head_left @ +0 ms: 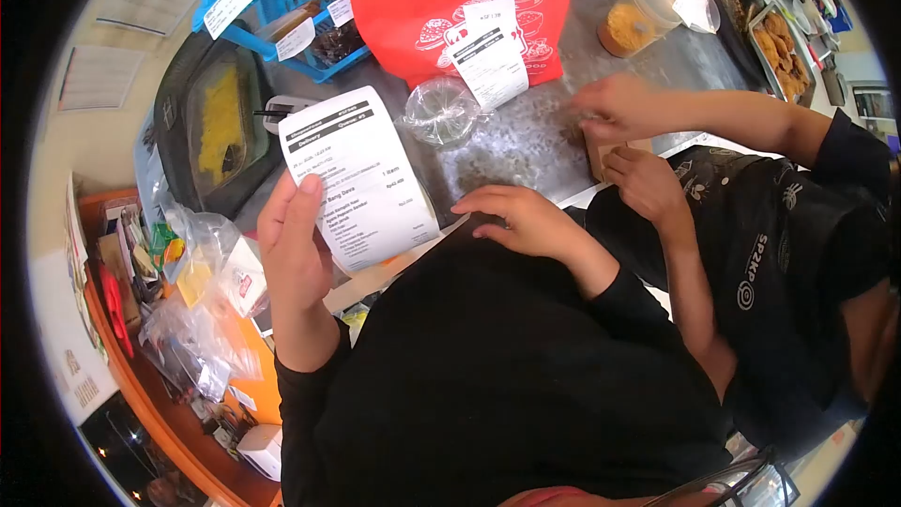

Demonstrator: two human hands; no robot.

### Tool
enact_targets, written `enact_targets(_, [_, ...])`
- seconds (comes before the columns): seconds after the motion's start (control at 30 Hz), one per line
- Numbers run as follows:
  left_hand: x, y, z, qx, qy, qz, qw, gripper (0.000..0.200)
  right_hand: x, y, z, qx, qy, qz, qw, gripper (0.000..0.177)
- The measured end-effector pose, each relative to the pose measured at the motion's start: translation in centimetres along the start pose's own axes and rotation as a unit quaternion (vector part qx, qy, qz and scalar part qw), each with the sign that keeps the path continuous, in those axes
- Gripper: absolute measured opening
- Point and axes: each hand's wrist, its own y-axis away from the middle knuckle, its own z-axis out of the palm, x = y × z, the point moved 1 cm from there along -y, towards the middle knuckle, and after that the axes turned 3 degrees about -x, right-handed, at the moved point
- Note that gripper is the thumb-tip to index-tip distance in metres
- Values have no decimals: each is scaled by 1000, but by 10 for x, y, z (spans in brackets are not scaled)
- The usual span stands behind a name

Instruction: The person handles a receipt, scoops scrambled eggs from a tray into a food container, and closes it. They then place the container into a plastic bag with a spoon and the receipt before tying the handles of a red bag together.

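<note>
My left hand (296, 235) holds a printed white delivery receipt (361, 178) by its left edge, thumb on top, the print facing up. My right hand (526, 221) rests near the counter's front edge with its fingers apart and nothing in them. Beyond the receipt stands a red bag (460, 0) with a second receipt (490, 56) on its front. A small clear plastic-wrapped item (439, 113) lies between the held receipt and the red bag.
A blue basket (272, 9) with labelled packs is at the back left, near a black bag (211, 122). An orange-filled tub (640, 17) stands at the back. On the right, a co-worker's hands (624, 145) handle a small brown box (605, 152). An orange shelf (141, 376) lies left.
</note>
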Motion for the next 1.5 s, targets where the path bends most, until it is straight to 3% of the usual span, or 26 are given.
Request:
enact_targets(0.1, [3, 0, -2, 7, -1, 3, 1000, 37, 4, -1, 1, 7, -11, -20, 1000, 41])
enact_targets(0.2, [10, 1, -1, 22, 8, 2, 1000, 36, 12, -2, -3, 82, -32, 18, 996, 51])
enact_targets(0.3, [11, 2, -6, 19, -4, 10, 1000, 37, 10, -12, -22, 151, 35, 142, 978, 61])
enact_targets(0.4, [13, 2, -2, 21, 9, 12, 1000, 37, 3, -37, -40, 250, 108, 119, 955, 65])
enact_targets(0.53, [15, 4, 7, 51, -1, 36, 998, 36, 8, -63, -58, 210, 195, 228, 930, 62])
enact_targets(0.63, [20, 12, -6, 49, -62, 22, 997, 29, -28, -60, -49, 275, 123, 119, 946, 53])
enact_targets(0.67, [17, 12, -7, 64, -44, 34, 996, 28, -31, -60, -47, 240, 51, 124, 962, 44])
enact_targets(0.7, [15, 12, -9, 84, -30, 54, 995, 27, -42, -61, -43, 226, -47, 60, 971, 38])
enact_targets(0.73, [12, 12, -14, 111, -81, 78, 987, 27, -52, -61, -41, 189, -127, 65, 972, 36])
enact_targets(0.77, [20, 18, -19, 111, -257, 132, 951, 25, -60, -60, -39, 142, -115, 17, 983, 37])
enact_targets(0.83, [26, 25, -22, 123, -234, 158, 951, 24, -80, -76, -24, 129, -92, -119, 980, 48])
enact_targets(0.9, [27, 29, -23, 108, 43, 83, 990, 28, -93, -91, -8, 88, -112, -157, 977, 49])
enact_targets(0.97, [28, 40, -30, 98, 117, 93, 984, 32, -109, -99, -1, -26, -122, -89, 988, 36])
enact_targets(1.03, [30, 55, -41, 107, 128, 150, 975, 32, -131, -109, 11, -79, -91, -13, 993, 19])
enact_targets(1.13, [37, 73, -54, 150, 150, 206, 955, 30, -138, -123, 41, -126, -188, -28, 974, 9])
enact_targets(1.27, [35, 97, -68, 177, 202, 170, 948, 28, -149, -124, 63, -161, -155, -31, 974, 10])
enact_targets(1.33, [35, 99, -72, 225, 242, 215, 919, 27, -147, -127, 58, -190, -58, -60, 978, 9])
enact_targets(1.37, [39, 105, -77, 220, 265, 186, 920, 31, -144, -126, 52, -199, -5, -64, 978, 10])
enact_targets(1.47, [54, 107, -87, 145, 310, 200, 918, 42, -157, -124, 48, -188, -25, -116, 975, 14])
enact_targets(1.5, [56, 106, -86, 169, 310, 193, 915, 45, -161, -124, 42, -200, -8, -119, 973, 15])
